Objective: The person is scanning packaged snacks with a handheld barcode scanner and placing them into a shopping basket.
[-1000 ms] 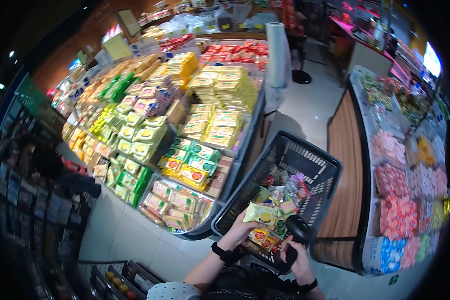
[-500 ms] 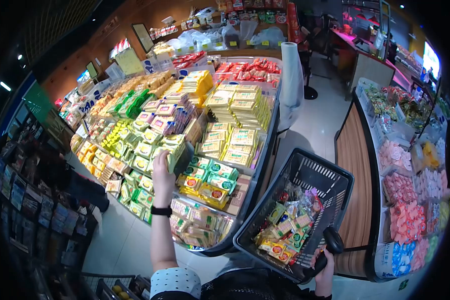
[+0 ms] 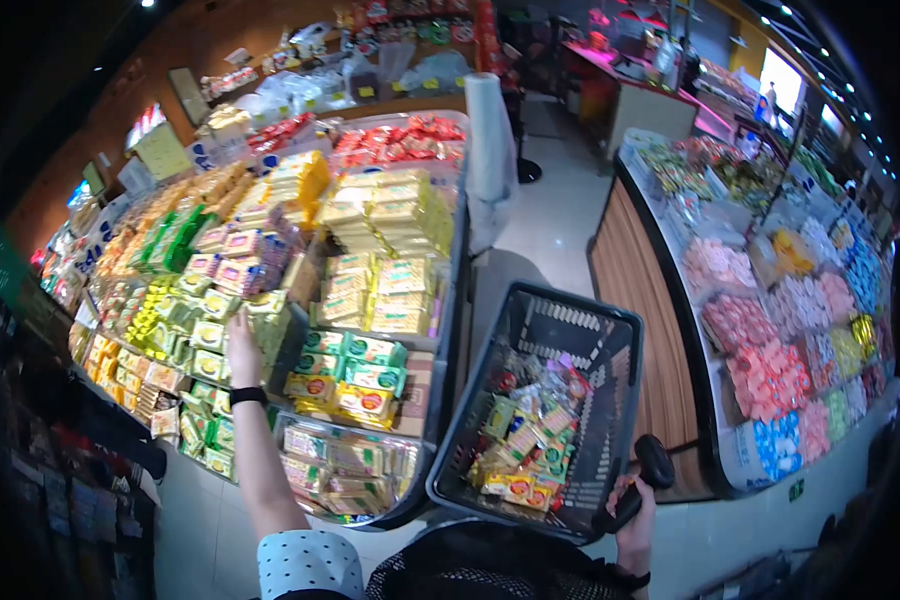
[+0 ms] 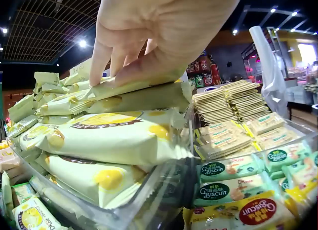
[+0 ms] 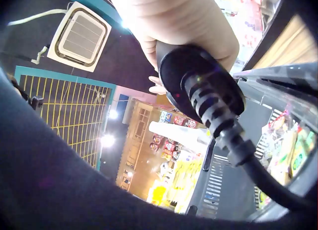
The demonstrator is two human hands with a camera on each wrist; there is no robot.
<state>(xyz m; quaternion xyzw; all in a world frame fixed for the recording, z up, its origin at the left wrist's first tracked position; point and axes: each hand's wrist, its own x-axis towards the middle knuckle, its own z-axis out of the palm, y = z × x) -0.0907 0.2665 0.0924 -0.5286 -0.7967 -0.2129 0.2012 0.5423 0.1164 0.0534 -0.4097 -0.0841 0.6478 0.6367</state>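
In the head view my left hand (image 3: 245,355) reaches into the bin of pale green snack packets. In the left wrist view that hand (image 4: 159,34) comes down from above, thumb across the near side of a pale green packet (image 4: 144,86), other fingers behind it; the fingertips are partly hidden. More pale green packets (image 4: 109,133) with yellow pictures lie stacked below. My right hand (image 3: 635,510) grips the black handle (image 3: 655,462) of the shopping basket (image 3: 622,345). Mixed snack packets (image 3: 530,430) lie inside the basket. The right wrist view shows the handle's ribbed neck (image 5: 211,111).
Green and yellow biscuit packets (image 3: 355,380) lie beside the bin, with stacked biscuits (image 3: 375,290) behind. A plastic bag roll (image 3: 488,150) stands at the display's corner. A wood-panelled counter (image 3: 650,330) with pink sweets borders the basket's right side.
My left hand has gone from the basket, where it held a pale green packet, to the pale green packets' bin. My right hand keeps the handle. The head view has shifted since half a second ago.
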